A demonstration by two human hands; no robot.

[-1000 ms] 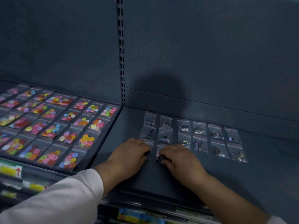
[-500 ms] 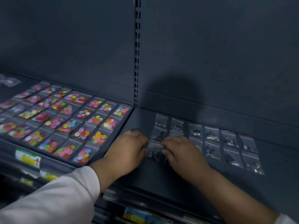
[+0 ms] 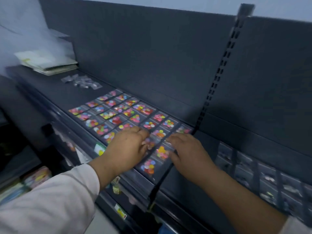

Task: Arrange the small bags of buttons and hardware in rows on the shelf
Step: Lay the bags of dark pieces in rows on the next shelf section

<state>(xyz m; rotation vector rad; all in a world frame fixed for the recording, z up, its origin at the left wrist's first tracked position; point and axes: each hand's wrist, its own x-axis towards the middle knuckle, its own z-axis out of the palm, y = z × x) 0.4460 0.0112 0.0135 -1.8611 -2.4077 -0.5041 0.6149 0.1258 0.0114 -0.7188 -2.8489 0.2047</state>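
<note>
Button bags (image 3: 149,167) lie under left hand (image 3: 128,149) and right hand (image 3: 190,153), fingers (image 3: 172,140) flat; papers (image 3: 49,64) beyond.

No legible text, shelf-edge labels (image 3: 100,148) too blurred to read

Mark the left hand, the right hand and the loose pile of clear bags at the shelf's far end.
left hand (image 3: 128,149): head view, back of the hand.
right hand (image 3: 189,152): head view, back of the hand.
loose pile of clear bags (image 3: 82,81): head view, middle of the pile.
</note>
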